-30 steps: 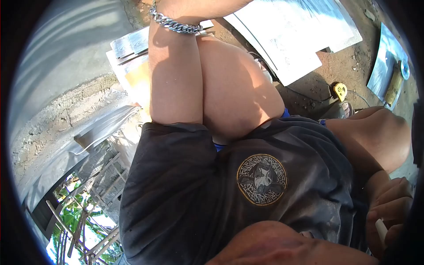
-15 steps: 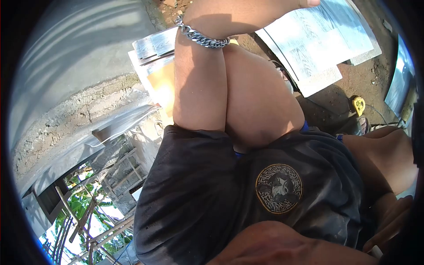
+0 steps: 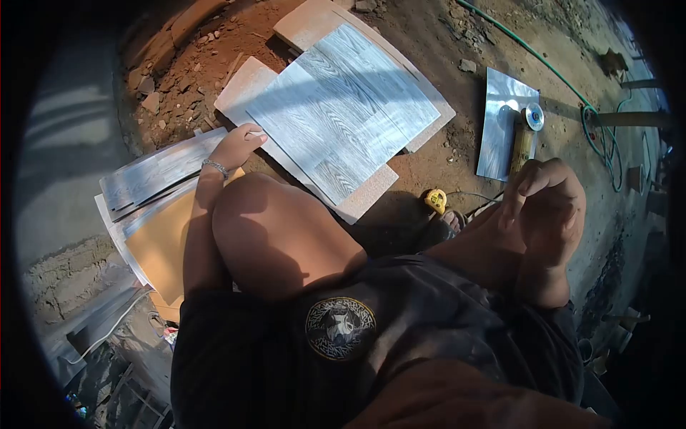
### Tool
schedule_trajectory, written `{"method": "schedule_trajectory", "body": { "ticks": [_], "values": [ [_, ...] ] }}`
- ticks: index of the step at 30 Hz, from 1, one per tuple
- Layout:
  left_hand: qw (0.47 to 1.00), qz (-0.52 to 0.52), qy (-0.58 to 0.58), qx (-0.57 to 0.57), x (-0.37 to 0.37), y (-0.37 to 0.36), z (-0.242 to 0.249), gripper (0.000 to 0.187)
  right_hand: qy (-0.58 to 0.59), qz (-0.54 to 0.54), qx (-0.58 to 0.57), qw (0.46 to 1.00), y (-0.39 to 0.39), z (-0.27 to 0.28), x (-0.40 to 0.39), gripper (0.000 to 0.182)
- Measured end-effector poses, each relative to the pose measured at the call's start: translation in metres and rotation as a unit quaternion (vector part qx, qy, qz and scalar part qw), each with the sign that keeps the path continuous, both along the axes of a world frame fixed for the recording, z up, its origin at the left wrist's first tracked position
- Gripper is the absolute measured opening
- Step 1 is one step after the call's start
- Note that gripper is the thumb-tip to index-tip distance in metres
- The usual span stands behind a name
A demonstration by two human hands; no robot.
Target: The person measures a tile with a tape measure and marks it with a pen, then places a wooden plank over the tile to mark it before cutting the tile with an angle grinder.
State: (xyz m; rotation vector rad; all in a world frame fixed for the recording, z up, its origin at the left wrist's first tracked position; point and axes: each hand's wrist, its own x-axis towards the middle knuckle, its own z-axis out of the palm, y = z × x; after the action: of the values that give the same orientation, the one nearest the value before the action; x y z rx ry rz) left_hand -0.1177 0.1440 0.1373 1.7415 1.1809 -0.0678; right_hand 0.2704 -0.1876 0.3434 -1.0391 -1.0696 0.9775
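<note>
My left hand (image 3: 239,146), with a chain bracelet (image 3: 215,169) at the wrist, rests beyond my knee. Its fingers are bent in around something small and pale that I cannot make out. Right beside it lie grey wood-grain tiles (image 3: 343,107) on larger speckled tiles (image 3: 376,191). Over my other thigh my right hand (image 3: 547,204) is raised, fingers loosely curved and apart, with nothing visible in them. Beyond it an angle grinder (image 3: 525,139) with a shiny disc lies on a grey tile (image 3: 494,136). A yellow tape measure (image 3: 435,201) sits near my foot.
More wood-grain tiles (image 3: 153,175) and a tan sheet (image 3: 161,247) lie by the grey wall (image 3: 71,157). Broken earth and stones (image 3: 171,100) cover the ground behind. A green hose (image 3: 532,50) runs across the far right and loops there.
The view has swung, bringing the grinder and the whole tile stack into sight. My right hand has come from the lower right edge near my face to above my thigh.
</note>
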Motion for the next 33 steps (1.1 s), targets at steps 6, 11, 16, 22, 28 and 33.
{"method": "schedule_trajectory", "body": {
  "ticks": [6, 11, 16, 22, 28, 33],
  "values": [
    [0.971, 0.001, 0.122, 0.206, 0.004, 0.058, -0.13, 0.077, -0.271, 0.091, -0.321, 0.903, 0.051, -0.062, -0.004, 0.037],
    [0.937, 0.086, 0.199, 0.273, 0.048, 0.054, -0.127, 0.083, -0.311, 0.162, -0.428, 0.833, 0.071, -0.127, -0.001, 0.039],
    [0.907, 0.211, 0.168, 0.323, 0.059, 0.031, -0.134, 0.083, -0.175, 0.098, -0.414, 0.888, 0.076, -0.129, -0.016, 0.042],
    [0.892, 0.244, 0.108, 0.365, 0.046, 0.044, -0.154, 0.064, 0.035, 0.006, -0.622, 0.782, 0.071, -0.261, -0.063, 0.046],
    [0.872, 0.278, 0.061, 0.399, 0.039, 0.048, -0.167, 0.048, 0.014, -0.165, -0.565, 0.808, 0.102, -0.347, -0.066, 0.026],
    [0.88, 0.265, 0.074, 0.387, 0.033, 0.056, -0.158, 0.049, 0.01, -0.163, -0.502, 0.849, 0.1, -0.333, -0.076, 0.025]
  ]
}}
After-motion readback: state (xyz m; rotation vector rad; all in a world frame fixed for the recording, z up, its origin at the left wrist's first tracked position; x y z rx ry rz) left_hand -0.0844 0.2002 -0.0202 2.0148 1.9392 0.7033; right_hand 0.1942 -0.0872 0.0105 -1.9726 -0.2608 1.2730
